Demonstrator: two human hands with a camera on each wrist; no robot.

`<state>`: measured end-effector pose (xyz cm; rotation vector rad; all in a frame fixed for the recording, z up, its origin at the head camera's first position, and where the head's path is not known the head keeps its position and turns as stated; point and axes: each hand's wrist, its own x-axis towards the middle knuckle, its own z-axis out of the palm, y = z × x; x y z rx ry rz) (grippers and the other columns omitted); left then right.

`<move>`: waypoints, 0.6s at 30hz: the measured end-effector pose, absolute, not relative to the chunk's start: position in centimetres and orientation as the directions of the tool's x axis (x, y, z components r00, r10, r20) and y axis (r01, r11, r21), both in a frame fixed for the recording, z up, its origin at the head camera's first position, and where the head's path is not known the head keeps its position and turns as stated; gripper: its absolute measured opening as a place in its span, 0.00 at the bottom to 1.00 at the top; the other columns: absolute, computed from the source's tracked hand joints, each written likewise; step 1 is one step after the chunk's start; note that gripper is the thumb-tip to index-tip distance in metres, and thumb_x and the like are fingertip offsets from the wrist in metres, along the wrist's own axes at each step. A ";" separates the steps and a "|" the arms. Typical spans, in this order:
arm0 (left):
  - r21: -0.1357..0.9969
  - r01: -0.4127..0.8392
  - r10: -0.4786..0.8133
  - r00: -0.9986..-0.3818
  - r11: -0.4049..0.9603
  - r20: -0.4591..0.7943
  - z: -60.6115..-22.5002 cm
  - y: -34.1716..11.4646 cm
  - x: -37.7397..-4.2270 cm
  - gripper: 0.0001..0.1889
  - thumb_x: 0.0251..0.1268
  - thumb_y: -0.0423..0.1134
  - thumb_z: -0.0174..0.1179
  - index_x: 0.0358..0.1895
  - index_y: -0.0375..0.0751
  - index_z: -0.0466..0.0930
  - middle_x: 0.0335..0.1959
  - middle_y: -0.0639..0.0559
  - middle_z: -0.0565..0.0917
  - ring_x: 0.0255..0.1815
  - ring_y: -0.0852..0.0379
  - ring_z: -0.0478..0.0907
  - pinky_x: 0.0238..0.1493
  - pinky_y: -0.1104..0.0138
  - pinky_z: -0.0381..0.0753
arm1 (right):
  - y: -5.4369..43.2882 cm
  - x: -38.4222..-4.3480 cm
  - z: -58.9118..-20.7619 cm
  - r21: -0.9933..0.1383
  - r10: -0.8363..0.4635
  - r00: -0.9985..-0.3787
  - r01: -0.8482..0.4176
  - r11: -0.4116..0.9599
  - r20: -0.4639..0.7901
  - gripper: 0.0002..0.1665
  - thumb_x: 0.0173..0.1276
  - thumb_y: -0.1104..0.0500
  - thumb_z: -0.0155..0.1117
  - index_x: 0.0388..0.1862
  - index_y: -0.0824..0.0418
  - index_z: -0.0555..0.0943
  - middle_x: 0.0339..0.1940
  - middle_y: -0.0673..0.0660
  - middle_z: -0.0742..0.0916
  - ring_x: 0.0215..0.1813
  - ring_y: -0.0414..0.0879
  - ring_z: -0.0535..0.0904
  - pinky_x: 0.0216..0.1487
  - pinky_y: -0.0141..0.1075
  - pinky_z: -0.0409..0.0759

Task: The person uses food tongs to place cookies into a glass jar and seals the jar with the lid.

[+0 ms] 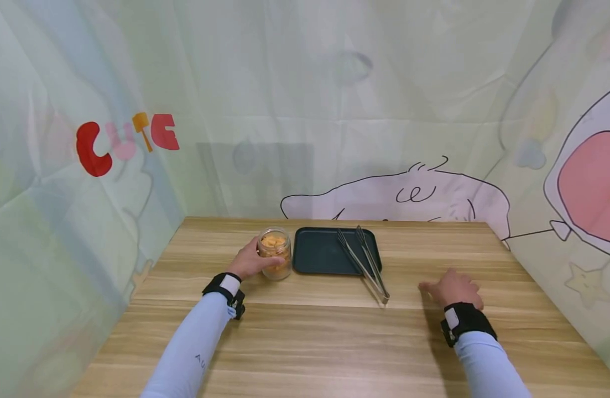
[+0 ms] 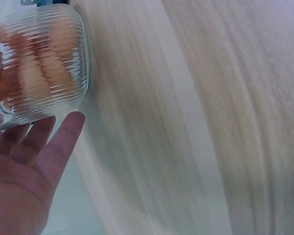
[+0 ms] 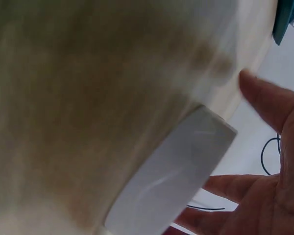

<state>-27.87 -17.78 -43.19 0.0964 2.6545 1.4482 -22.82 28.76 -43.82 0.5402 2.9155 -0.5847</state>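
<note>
On the left, a clear jar (image 1: 276, 271) of orange-yellow pieces stands without a lid, beside a dark tray. My left hand (image 1: 249, 261) grips its side, thumb across the front and fingers behind. The left wrist view shows the jar (image 2: 44, 68) close up, with the left fingers (image 2: 68, 129) along it. Over the table at the right is my right hand (image 1: 456, 290), palm down with the thumb apart. In the right wrist view, a pale grey-white flat piece (image 3: 171, 171) lies by its fingers (image 3: 235, 187); I cannot tell whether they hold it.
The dark green tray (image 1: 317, 251) lies at the back middle of the wooden table (image 1: 334, 342). Metal tongs (image 1: 379, 284) rest across its right side, handle end over the front rim. A printed cloth (image 1: 265, 110) surrounds the table's back and sides.
</note>
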 end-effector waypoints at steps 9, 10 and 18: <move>0.837 -0.003 0.101 -0.992 0.547 -0.070 -43.4 -17.6 -27.9 0.51 0.57 0.53 0.72 0.76 0.35 0.53 0.70 0.34 0.67 0.70 0.38 0.64 0.69 0.45 0.63 | 29.1 -22.5 -43.9 -0.349 0.260 -0.944 0.319 0.881 -0.205 0.33 0.66 0.49 0.59 0.46 0.83 0.74 0.43 0.83 0.72 0.47 0.76 0.69 0.38 0.60 0.76; 0.838 -0.006 0.098 -0.993 0.546 -0.071 -43.5 -17.6 -27.8 0.51 0.56 0.53 0.73 0.76 0.36 0.53 0.70 0.34 0.67 0.71 0.38 0.64 0.69 0.45 0.63 | 29.1 -22.5 -43.9 -0.347 0.256 -0.943 0.317 0.883 -0.212 0.35 0.66 0.48 0.59 0.47 0.84 0.74 0.44 0.84 0.71 0.47 0.76 0.69 0.39 0.60 0.76; 0.849 0.004 0.097 -0.994 0.528 -0.056 -44.0 -17.8 -27.9 0.52 0.54 0.54 0.74 0.76 0.38 0.53 0.70 0.36 0.68 0.70 0.40 0.65 0.69 0.46 0.62 | 29.2 -22.1 -44.0 -0.356 0.250 -0.943 0.316 0.880 -0.219 0.38 0.65 0.49 0.57 0.51 0.87 0.69 0.45 0.87 0.70 0.49 0.78 0.68 0.43 0.60 0.74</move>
